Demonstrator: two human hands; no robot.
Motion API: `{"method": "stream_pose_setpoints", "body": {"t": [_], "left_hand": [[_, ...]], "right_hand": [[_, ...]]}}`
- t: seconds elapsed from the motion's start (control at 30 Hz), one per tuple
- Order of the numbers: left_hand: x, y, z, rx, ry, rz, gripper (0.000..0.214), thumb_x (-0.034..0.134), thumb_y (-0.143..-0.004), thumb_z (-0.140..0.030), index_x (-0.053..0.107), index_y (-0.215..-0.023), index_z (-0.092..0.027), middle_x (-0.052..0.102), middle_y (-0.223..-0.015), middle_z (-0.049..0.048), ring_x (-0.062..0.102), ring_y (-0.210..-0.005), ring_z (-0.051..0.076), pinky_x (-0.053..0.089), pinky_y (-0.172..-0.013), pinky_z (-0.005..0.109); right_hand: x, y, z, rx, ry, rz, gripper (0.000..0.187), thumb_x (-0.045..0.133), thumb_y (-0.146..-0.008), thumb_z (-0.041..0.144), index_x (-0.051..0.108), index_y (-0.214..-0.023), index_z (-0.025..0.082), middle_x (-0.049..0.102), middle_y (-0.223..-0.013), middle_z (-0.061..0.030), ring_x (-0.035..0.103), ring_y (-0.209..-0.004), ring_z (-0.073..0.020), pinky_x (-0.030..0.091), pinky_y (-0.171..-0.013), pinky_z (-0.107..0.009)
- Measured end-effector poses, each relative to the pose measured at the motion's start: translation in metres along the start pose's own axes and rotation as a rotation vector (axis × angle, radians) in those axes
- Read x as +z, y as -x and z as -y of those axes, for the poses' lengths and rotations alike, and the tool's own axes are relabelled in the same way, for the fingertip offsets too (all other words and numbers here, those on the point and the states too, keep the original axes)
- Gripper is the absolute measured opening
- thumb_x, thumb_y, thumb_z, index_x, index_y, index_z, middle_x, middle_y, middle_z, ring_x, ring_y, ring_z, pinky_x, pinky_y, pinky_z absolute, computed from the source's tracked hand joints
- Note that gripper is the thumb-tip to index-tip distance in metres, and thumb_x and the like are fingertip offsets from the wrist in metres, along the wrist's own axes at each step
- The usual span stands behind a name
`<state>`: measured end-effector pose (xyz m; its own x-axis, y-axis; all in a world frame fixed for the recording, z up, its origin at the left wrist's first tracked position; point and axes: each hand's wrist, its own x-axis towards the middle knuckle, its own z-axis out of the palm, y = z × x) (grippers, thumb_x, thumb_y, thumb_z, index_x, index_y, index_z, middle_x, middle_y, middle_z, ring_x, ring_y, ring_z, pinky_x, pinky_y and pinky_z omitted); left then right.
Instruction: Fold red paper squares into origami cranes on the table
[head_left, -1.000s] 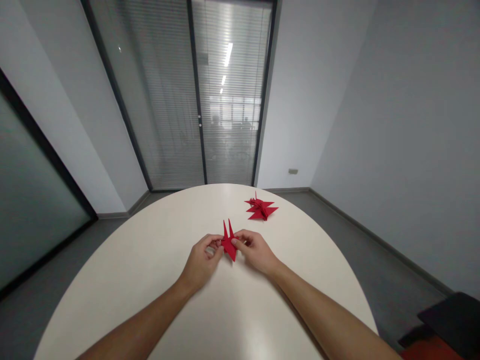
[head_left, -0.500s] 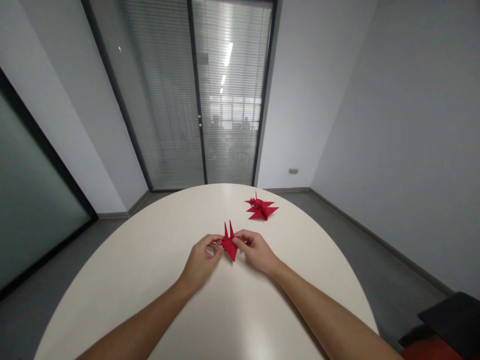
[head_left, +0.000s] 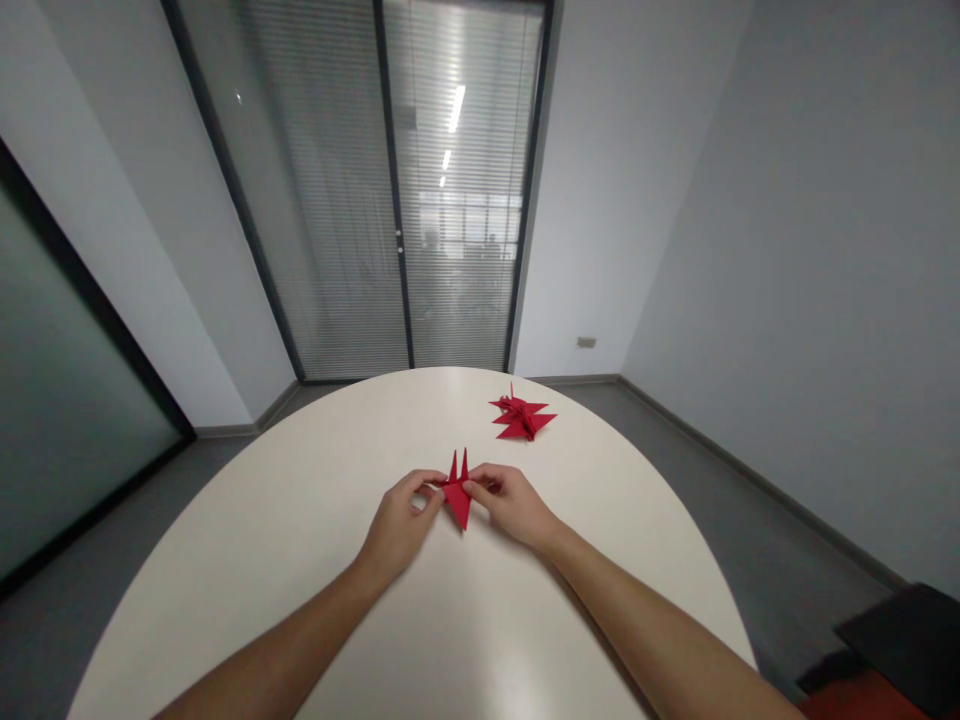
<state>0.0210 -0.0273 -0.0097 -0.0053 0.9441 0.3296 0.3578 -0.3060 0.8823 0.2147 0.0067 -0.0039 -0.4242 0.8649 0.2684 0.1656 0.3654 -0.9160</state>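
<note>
A red folded-paper piece (head_left: 457, 499), like a partly shaped origami crane, is held between my hands just over the table. Two narrow points stick up from its far side, and a broad triangular flap points down toward me. My left hand (head_left: 403, 515) pinches its left edge between thumb and fingers. On the opposite edge, my right hand (head_left: 514, 503) grips with the thumb in front and the fingers behind. The fingertips cover parts of both edges. Beyond my right hand lies a cluster of finished-looking red origami cranes (head_left: 523, 417), overlapping one another.
The round white table (head_left: 300, 560) spreads beneath my arms, its curved edge dropping to a grey floor. A glass partition with blinds (head_left: 337, 220) stands behind it. At the lower right is a dark and red chair-like object (head_left: 907, 650).
The paper piece has turned slightly and shifted a little toward me, its two points now more upright. My left thumb has closed in on its left edge.
</note>
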Motion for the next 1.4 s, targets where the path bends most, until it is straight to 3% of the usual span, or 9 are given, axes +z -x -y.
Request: {"method": "stream_pose_setpoints", "body": {"t": [0.23,0.7,0.9,1.07,1.23,1.4], "left_hand": [[0.000,-0.001,0.005,-0.012,-0.051,-0.003,0.023,0.061,-0.084,-0.029,0.072,-0.101,-0.018,0.075,-0.095,0.0070,0.069,-0.084,0.021,0.053,-0.068,0.029],[-0.001,0.000,0.002,-0.021,0.024,0.051,0.022,0.062,-0.083,-0.028,0.074,-0.099,-0.019,0.077,-0.097,0.0071,0.071,-0.086,0.022,0.056,-0.070,0.029],[-0.001,0.000,-0.004,-0.017,0.029,0.064,0.019,0.064,-0.080,-0.029,0.075,-0.094,-0.020,0.078,-0.093,0.0069,0.072,-0.083,0.022,0.056,-0.069,0.029],[-0.001,0.001,-0.007,-0.022,0.022,0.070,0.018,0.065,-0.079,-0.030,0.075,-0.090,-0.020,0.078,-0.092,0.0068,0.072,-0.081,0.022,0.055,-0.070,0.029],[-0.001,0.000,-0.004,-0.015,0.022,0.076,0.019,0.064,-0.079,-0.030,0.075,-0.091,-0.020,0.078,-0.092,0.0067,0.072,-0.083,0.022,0.055,-0.071,0.029],[0.000,0.000,-0.001,-0.028,0.025,0.074,0.020,0.062,-0.080,-0.029,0.075,-0.092,-0.020,0.078,-0.095,0.0072,0.071,-0.083,0.022,0.055,-0.073,0.030]], "right_hand": [[0.000,0.000,-0.005,0.008,0.057,0.019,0.020,0.062,-0.089,0.033,0.073,-0.092,0.016,0.073,-0.084,-0.0041,0.062,-0.075,-0.0175,0.046,-0.070,-0.029],[0.001,0.001,-0.004,-0.021,0.056,0.012,0.018,0.063,-0.089,0.033,0.072,-0.090,0.018,0.072,-0.088,-0.0040,0.064,-0.081,-0.0184,0.049,-0.076,-0.030],[-0.001,0.001,0.004,-0.081,0.046,-0.059,0.015,0.062,-0.091,0.030,0.068,-0.099,0.020,0.071,-0.096,-0.0046,0.064,-0.090,-0.0187,0.050,-0.084,-0.032],[-0.002,0.001,0.005,-0.120,0.066,-0.162,0.026,0.062,-0.090,0.027,0.062,-0.115,0.023,0.069,-0.096,-0.0038,0.064,-0.092,-0.0184,0.050,-0.084,-0.033],[-0.006,0.000,0.005,-0.190,0.105,-0.175,0.018,0.062,-0.092,0.033,0.065,-0.107,0.022,0.070,-0.100,-0.0057,0.065,-0.093,-0.0192,0.049,-0.088,-0.034],[-0.008,-0.002,0.005,-0.161,0.138,-0.185,0.017,0.060,-0.094,0.034,0.067,-0.103,0.021,0.072,-0.098,-0.0053,0.065,-0.090,-0.0187,0.049,-0.084,-0.032]]}}
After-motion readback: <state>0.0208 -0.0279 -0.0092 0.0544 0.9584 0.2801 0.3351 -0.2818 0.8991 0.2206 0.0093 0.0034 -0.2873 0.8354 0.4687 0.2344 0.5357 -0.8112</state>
